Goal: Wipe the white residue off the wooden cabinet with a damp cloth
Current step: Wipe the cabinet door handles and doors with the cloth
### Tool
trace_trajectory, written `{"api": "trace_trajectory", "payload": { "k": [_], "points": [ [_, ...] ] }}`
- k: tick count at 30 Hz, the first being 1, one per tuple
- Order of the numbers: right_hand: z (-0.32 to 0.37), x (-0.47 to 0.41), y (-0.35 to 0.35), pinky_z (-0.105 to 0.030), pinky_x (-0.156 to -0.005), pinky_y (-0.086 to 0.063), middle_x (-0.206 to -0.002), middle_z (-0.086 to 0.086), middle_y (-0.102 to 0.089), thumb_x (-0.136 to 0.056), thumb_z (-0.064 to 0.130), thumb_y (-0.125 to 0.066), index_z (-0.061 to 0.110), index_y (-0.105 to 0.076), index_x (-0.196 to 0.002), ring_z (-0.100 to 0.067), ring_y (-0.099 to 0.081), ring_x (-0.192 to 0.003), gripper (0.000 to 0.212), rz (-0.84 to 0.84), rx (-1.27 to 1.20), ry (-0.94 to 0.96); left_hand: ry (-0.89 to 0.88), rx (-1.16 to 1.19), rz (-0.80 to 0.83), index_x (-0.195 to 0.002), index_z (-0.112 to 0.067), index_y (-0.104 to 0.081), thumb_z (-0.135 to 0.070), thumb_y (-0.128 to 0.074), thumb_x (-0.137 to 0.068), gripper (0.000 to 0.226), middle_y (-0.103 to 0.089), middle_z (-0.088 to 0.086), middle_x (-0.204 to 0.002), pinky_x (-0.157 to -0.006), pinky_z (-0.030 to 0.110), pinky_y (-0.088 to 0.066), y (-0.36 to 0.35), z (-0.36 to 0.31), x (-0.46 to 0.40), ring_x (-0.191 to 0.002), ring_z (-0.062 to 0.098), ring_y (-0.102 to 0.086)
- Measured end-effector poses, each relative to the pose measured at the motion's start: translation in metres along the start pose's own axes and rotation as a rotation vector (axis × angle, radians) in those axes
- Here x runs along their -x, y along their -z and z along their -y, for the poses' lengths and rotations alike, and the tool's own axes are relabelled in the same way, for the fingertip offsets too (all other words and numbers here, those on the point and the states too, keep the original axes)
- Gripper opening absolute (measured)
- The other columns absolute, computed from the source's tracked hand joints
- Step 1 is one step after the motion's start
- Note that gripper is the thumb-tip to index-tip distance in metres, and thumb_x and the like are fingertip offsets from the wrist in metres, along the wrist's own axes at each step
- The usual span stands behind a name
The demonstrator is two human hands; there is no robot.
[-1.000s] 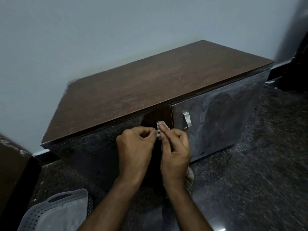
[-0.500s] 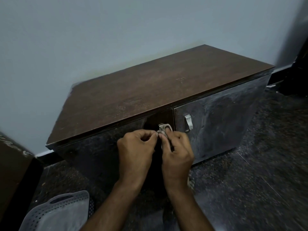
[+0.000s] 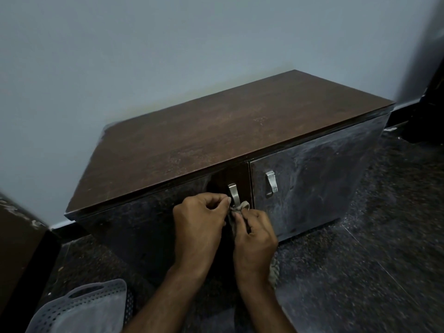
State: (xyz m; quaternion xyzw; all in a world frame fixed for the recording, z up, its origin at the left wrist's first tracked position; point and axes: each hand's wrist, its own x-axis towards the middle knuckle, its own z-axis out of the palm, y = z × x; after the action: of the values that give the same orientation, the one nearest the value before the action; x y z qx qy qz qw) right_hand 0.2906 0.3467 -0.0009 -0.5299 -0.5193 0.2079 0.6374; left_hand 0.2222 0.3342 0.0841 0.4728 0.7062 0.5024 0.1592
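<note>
A low dark wooden cabinet (image 3: 216, 135) stands against the wall, its two glossy front doors hazed with white residue, heaviest on the right door (image 3: 319, 179). A grey cloth (image 3: 241, 207) is wrapped around the lower end of the left door's metal handle (image 3: 233, 193). My left hand (image 3: 199, 224) and my right hand (image 3: 254, 234) both pinch the cloth at that handle. A tail of the cloth hangs below my right wrist. The strip of door beside the handle looks clean brown.
The right door has its own metal handle (image 3: 271, 183). A perforated grey plastic basket (image 3: 81, 308) sits on the dark speckled floor at lower left. Dark furniture edges stand at far left (image 3: 16, 248) and far right (image 3: 427, 97). The wall is pale blue-grey.
Both hands slid the cloth down the left handle, baring its upper metal part. The view shifted a little, so the cabinet sits lower in frame.
</note>
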Motion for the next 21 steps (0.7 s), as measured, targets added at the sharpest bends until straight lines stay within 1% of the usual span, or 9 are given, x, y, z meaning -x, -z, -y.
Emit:
{"api": "trace_trajectory", "payload": {
  "k": [2,6,8,12,14,17,18,19,21],
  "points": [
    [-0.001,0.0,0.0,-0.003,-0.067,-0.044,-0.085,-0.001,-0.065,-0.082,-0.003,-0.076,0.003,-0.077,-0.094,-0.004,-0.061,-0.074,0.013,0.006,-0.011,-0.032,0.002,0.008,0.008,-0.08,-0.026,-0.078,-0.022,-0.08,-0.081,0.005,-0.072,-0.021,-0.065,-0.05,0.009,-0.049,-0.001,0.0,0.0,-0.053,-0.003,-0.067],
    [0.004,0.0,-0.004,-0.008,-0.066,-0.048,-0.087,0.001,-0.066,-0.085,0.001,-0.074,0.005,-0.077,-0.096,-0.003,-0.063,-0.077,0.012,-0.027,-0.044,-0.051,-0.039,0.033,0.034,-0.078,-0.033,-0.077,-0.022,-0.08,-0.081,0.012,-0.072,-0.025,-0.068,-0.05,0.007,-0.048,-0.002,-0.004,0.001,-0.055,-0.004,-0.068],
    [0.004,0.002,-0.005,-0.006,-0.067,-0.046,-0.087,0.0,-0.067,-0.085,0.0,-0.074,0.004,-0.077,-0.095,-0.004,-0.063,-0.076,0.011,-0.022,-0.03,-0.059,-0.05,0.033,0.042,-0.076,-0.036,-0.075,-0.022,-0.08,-0.081,0.016,-0.071,-0.024,-0.067,-0.05,0.005,-0.047,-0.003,-0.005,0.002,-0.055,-0.004,-0.068],
    [0.0,0.002,-0.008,-0.004,-0.064,-0.042,-0.083,-0.001,-0.067,-0.086,0.001,-0.074,0.005,-0.078,-0.09,-0.008,-0.062,-0.071,0.007,0.021,0.016,-0.155,-0.044,0.01,0.029,-0.079,-0.029,-0.078,-0.022,-0.081,-0.08,0.008,-0.072,-0.023,-0.067,-0.049,0.005,-0.045,-0.005,-0.003,0.002,-0.054,-0.005,-0.067],
    [0.001,0.005,-0.011,-0.007,-0.06,-0.041,-0.078,-0.002,-0.067,-0.085,0.002,-0.074,0.005,-0.078,-0.084,-0.011,-0.061,-0.067,0.005,0.042,0.017,-0.204,-0.039,0.005,0.021,-0.079,-0.027,-0.079,-0.022,-0.082,-0.079,0.006,-0.072,-0.021,-0.065,-0.049,0.006,-0.046,-0.006,-0.002,0.001,-0.053,-0.005,-0.066],
    [0.011,0.018,-0.018,-0.016,-0.053,-0.038,-0.071,0.0,-0.061,-0.082,-0.001,-0.069,0.008,-0.067,-0.069,-0.008,-0.054,-0.06,0.015,0.168,-0.017,-0.258,-0.041,-0.015,0.019,-0.079,-0.026,-0.079,-0.023,-0.082,-0.079,0.004,-0.071,-0.02,-0.062,-0.048,0.006,-0.045,-0.006,-0.002,0.001,-0.052,-0.005,-0.066],
    [0.013,0.02,-0.02,-0.018,-0.052,-0.039,-0.069,0.0,-0.061,-0.081,0.0,-0.068,0.009,-0.064,-0.066,-0.007,-0.052,-0.059,0.018,0.18,-0.042,-0.28,-0.044,-0.023,0.02,-0.08,-0.026,-0.08,-0.023,-0.082,-0.079,0.003,-0.071,-0.02,-0.063,-0.048,0.006,-0.045,-0.006,-0.002,0.001,-0.052,-0.005,-0.066],
    [0.013,0.018,-0.021,-0.02,-0.051,-0.041,-0.067,0.001,-0.062,-0.082,0.003,-0.068,0.01,-0.065,-0.065,-0.007,-0.053,-0.058,0.019,0.17,-0.068,-0.325,-0.047,-0.033,0.02,-0.079,-0.026,-0.079,-0.023,-0.082,-0.079,0.004,-0.071,-0.02,-0.063,-0.049,0.006,-0.046,-0.006,-0.001,0.001,-0.052,-0.005,-0.066],
    [0.009,0.009,-0.021,-0.023,-0.055,-0.048,-0.068,0.006,-0.067,-0.086,0.015,-0.072,0.017,-0.072,-0.07,-0.008,-0.061,-0.062,0.016,0.116,-0.098,-0.444,-0.048,-0.049,0.015,-0.078,-0.027,-0.079,-0.023,-0.082,-0.079,0.005,-0.072,-0.02,-0.065,-0.05,0.007,-0.047,-0.003,0.0,0.001,-0.053,-0.006,-0.066]
  ]
}}
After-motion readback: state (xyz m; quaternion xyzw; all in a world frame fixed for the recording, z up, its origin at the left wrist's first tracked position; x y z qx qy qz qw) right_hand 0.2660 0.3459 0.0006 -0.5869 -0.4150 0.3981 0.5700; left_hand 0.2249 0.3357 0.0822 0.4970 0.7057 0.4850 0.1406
